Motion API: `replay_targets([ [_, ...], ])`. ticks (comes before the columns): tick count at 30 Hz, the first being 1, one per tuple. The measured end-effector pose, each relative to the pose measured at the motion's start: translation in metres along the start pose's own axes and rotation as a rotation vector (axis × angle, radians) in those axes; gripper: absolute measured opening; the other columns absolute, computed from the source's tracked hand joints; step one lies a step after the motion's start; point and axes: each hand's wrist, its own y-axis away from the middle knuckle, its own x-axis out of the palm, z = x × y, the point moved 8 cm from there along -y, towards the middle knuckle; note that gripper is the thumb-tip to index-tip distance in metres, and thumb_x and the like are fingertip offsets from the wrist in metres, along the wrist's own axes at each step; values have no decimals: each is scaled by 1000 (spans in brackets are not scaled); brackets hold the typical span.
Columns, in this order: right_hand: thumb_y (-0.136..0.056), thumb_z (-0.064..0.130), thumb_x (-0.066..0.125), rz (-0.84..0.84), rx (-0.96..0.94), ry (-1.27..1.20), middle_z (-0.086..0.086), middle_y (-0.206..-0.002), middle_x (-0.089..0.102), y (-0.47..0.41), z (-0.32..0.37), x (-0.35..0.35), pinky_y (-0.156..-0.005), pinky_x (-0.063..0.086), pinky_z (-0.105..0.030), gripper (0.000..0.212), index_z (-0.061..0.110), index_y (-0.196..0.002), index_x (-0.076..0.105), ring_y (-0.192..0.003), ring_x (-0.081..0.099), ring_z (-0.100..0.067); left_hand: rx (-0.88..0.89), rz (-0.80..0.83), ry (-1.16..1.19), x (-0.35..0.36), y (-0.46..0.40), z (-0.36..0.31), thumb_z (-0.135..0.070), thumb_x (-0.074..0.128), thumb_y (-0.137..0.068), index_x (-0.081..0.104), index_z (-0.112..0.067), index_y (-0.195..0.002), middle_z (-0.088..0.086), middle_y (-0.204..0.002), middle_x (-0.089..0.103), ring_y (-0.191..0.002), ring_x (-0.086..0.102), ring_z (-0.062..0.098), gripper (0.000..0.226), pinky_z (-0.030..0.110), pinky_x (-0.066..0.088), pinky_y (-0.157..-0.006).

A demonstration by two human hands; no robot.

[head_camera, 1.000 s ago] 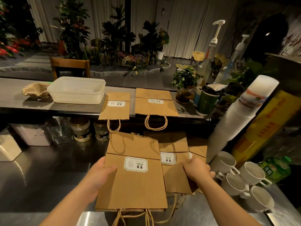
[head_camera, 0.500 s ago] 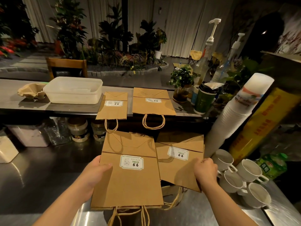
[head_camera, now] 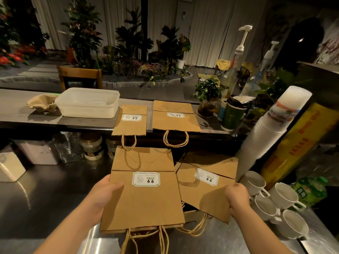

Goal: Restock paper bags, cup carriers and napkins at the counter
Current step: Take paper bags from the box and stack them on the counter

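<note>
My left hand (head_camera: 103, 194) grips the left edge of a stack of flat brown paper bags (head_camera: 145, 202), its top one labelled 9.9, held above the steel worktop (head_camera: 42, 198). My right hand (head_camera: 237, 197) pinches the right edge of a second flat brown bag (head_camera: 203, 191), tilted and drawn off to the right of the stack. On the raised counter (head_camera: 18, 107) behind lie two more flat bags, a narrow one (head_camera: 131, 123) and a wider one (head_camera: 175, 121), handles hanging over the front edge. A pulp cup carrier (head_camera: 43, 103) sits at the counter's left.
A translucent plastic tub (head_camera: 89, 102) stands beside the carrier. To the right are a leaning stack of white cups (head_camera: 269, 129), white mugs (head_camera: 271, 200), a dark green cup (head_camera: 232, 116), a potted plant (head_camera: 208, 96) and pump bottles (head_camera: 240, 52). Jars (head_camera: 91, 146) sit under the counter ledge.
My right hand has pulled one bag out from behind the stack and swung it to the right, so its label now shows fully. The left hand has kept its hold on the stack.
</note>
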Motion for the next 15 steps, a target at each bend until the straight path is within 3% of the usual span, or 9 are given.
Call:
replay_targets([
  [2,-90,-1,43,-13,-39,-15,-15,-95,58,5,7,-10,-58,38,-32,17,9,-102,49,-76,52,-29,-5,4,9,0,0,0,-15,55,-104,61,-17,-123,11,-99,79,-97,74,36,20,52,57,-83],
  [4,-93,1,41,-19,-58,-46,-13,-100,57,5,10,-18,-68,47,-38,22,13,-110,48,-87,55,-31,-10,9,14,-1,1,1,-16,55,-104,61,-17,-123,10,-98,79,-96,74,36,20,49,56,-79],
  [7,-94,4,42,-22,-51,-45,-11,-103,58,4,12,-30,-83,53,-50,24,13,-115,49,-95,56,-33,-17,17,7,-1,0,2,-17,55,-104,61,-18,-124,12,-101,78,-98,74,37,21,54,56,-86],
  [15,-100,3,40,28,-48,-116,-13,-95,61,-2,9,-56,-68,51,-39,28,7,-121,58,-81,58,-28,-13,58,-63,-1,-3,4,-19,58,-103,62,-20,-124,10,-103,78,-100,74,35,21,57,55,-93],
])
